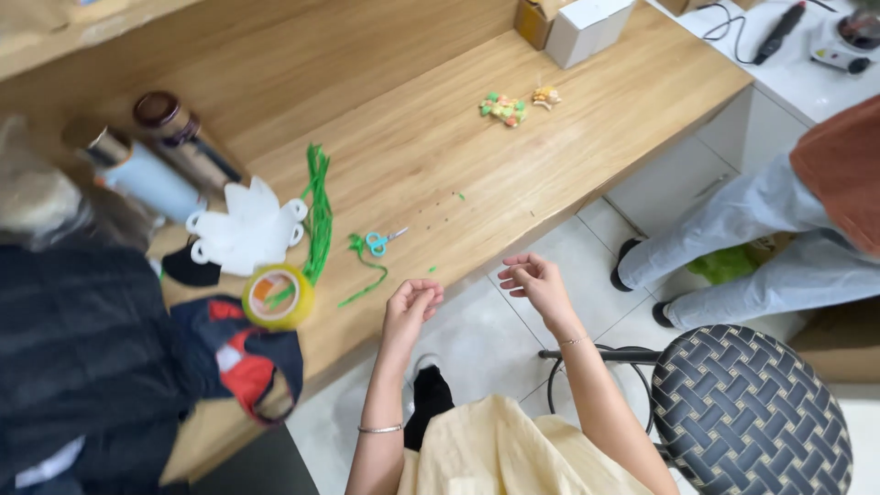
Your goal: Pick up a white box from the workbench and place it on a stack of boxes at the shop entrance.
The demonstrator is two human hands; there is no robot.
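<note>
Both hands off the tabletop's [477,137] front edge: left hand [412,305] & right hand [534,280], fingers pinched, contents too small to tell. Prob. fine craft work; next needs scissors [379,242] near edge.

I saw small scissors [378,242] with light blue handles lying flat on the wooden tabletop, left of the frame's centre, blades closed and pointing right. Touching them, a bent green wire stem [365,275] trailed down-left toward the table's edge.
</note>
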